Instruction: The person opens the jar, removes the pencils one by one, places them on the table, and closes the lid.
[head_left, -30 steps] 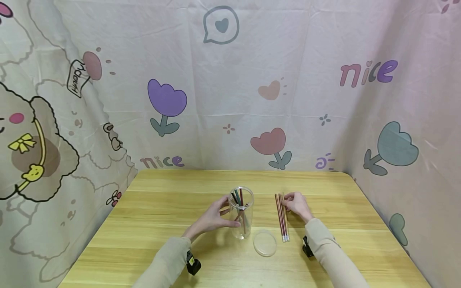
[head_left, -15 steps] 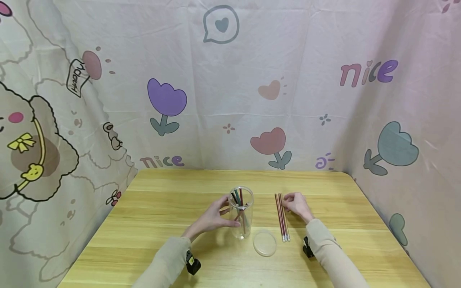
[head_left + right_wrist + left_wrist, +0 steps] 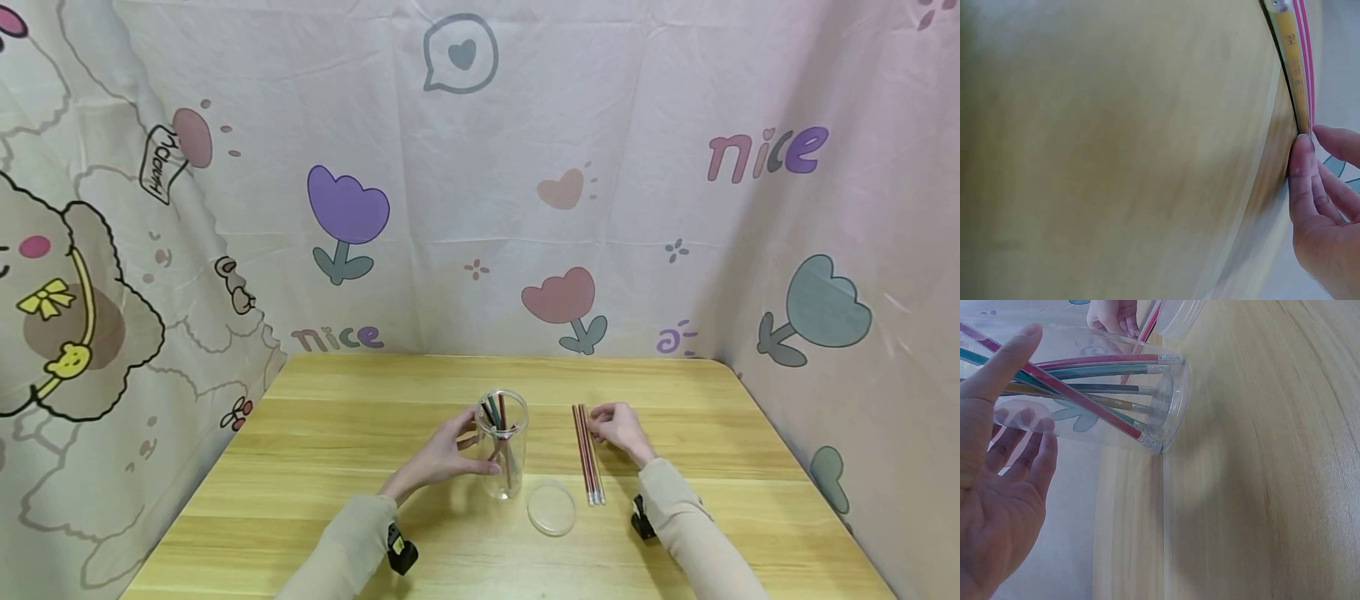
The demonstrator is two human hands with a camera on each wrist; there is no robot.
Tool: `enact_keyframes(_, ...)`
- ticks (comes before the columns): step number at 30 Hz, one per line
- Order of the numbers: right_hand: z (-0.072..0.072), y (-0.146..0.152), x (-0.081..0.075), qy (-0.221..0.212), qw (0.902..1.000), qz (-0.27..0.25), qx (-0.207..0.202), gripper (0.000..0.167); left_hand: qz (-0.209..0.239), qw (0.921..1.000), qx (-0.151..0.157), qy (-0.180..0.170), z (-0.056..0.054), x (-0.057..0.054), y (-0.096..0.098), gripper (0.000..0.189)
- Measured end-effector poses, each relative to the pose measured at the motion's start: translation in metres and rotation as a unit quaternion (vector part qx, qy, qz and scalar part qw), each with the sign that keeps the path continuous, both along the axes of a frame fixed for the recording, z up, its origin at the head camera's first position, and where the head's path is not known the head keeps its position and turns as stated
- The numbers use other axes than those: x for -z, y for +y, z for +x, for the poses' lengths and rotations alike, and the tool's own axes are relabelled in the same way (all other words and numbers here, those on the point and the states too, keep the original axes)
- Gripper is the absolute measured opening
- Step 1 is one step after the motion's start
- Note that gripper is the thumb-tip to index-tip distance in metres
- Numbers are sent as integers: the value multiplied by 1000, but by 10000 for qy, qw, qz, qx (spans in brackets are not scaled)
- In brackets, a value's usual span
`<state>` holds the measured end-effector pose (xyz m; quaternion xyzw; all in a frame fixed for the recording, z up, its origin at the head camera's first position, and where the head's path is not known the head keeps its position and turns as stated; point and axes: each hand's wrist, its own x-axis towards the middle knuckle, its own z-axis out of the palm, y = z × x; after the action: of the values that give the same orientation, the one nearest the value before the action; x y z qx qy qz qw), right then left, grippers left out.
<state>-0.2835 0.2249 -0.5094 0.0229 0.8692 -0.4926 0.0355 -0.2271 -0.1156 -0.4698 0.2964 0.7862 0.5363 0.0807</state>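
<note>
Head view, left hand [image 3: 441,456] gripping upright jar [image 3: 517,465], right hand [image 3: 618,427] pinching yellow pencil [image 3: 1295,56] lying front-to-back, ferrule [image 3: 602,500] nearest.

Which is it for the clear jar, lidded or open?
Open: in the head view nothing covers the top of the jar, and a clear round lid lies on the table beside it.
</note>
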Motion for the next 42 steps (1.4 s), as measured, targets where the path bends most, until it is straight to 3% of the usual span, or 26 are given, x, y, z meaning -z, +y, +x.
enact_keyframes(18, 2, 5, -2, 277, 9988, -391, 38, 36, 39, 10000, 3, -83, 1, 0, 2, 90)
enact_keyframes(27, 5, 0, -16, 533, 9969, -554, 154, 39, 57, 9999, -3, -105, 1, 0, 1, 91)
enact_keyframes(42, 14, -8, -47, 1042, 9862, -1284, -55, 40, 69, 10000, 19, -40, 1, 2, 0, 92)
